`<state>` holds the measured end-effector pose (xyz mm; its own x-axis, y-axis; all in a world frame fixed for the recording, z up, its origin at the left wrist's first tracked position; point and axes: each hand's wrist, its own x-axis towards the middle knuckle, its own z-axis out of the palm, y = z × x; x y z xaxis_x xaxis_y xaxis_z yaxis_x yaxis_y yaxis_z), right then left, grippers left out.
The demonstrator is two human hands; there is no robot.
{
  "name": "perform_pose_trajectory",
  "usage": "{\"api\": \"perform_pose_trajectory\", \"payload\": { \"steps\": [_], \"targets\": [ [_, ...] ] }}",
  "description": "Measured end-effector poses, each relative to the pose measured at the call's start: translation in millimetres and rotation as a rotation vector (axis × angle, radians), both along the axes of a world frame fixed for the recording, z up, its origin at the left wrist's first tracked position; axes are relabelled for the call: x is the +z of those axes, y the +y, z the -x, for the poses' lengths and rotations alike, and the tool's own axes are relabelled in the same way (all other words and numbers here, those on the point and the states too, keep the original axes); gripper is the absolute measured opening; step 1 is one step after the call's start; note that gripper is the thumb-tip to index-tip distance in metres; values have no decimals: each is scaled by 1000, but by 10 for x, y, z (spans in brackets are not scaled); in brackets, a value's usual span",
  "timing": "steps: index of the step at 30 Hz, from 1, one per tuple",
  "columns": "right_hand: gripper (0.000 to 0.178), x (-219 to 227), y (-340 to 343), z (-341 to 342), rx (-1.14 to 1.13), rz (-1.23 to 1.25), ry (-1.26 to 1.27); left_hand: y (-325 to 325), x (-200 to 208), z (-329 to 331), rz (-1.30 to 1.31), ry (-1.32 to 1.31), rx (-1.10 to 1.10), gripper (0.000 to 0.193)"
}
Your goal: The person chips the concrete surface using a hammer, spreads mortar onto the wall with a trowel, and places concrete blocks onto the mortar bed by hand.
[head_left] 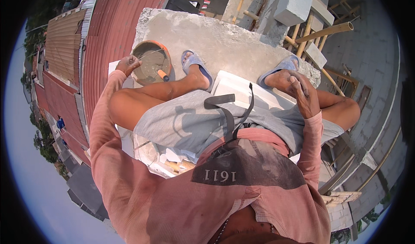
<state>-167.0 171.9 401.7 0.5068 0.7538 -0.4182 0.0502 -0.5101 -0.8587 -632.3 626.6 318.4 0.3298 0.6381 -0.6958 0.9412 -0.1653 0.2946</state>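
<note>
At the left, my left hand (129, 65) is closed at the rim of a round bucket (168, 54), its fingers pinched on what looks like the bucket's thin wire handle (151, 52). Wet grey mortar (152, 61) lies in the bucket. The orange grip of a tool (163, 75) sticks up at the near side; its other end is hidden in the mortar. My right hand (305, 94) is raised over my right lower leg, fingers stretched and nothing held. A white block (225, 83) lies between my feet, partly under my grey shorts.
I sit with feet in blue sandals on a rough concrete slab (194, 32) with a broken edge. Red metal roofing (112, 23) drops away at the left. Grey blocks (295, 4) and bamboo poles (324, 32) stand at the far right, above a lower floor.
</note>
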Motion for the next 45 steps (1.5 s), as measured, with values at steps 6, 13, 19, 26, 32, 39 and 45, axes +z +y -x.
{"api": "perform_pose_trajectory", "payload": {
  "steps": [6,13,19,26,32,39,45],
  "targets": [
    [36,143,314,101,140,-42,12,-120,684,-883,165,-240,61,30],
    [48,-216,1129,302,488,-206,-449,-900,530,-1576,103,-529,180,28],
    [57,-850,1502,672,604,373,-667,-1304,-31,-2393,178,-557,410,25],
    [23,-1712,1723,299,532,144,-1276,-1503,-500,-2667,126,-630,619,19],
    [30,-1759,2075,339,1187,599,-1204,-1410,-1160,-2183,-311,-404,528,57],
    [33,-1905,1896,571,1161,713,-923,-881,-2129,-1993,47,-402,849,99],
    [29,-673,1316,142,1005,747,-1002,-1179,-1852,-2599,115,-240,769,98]
  ]
}}
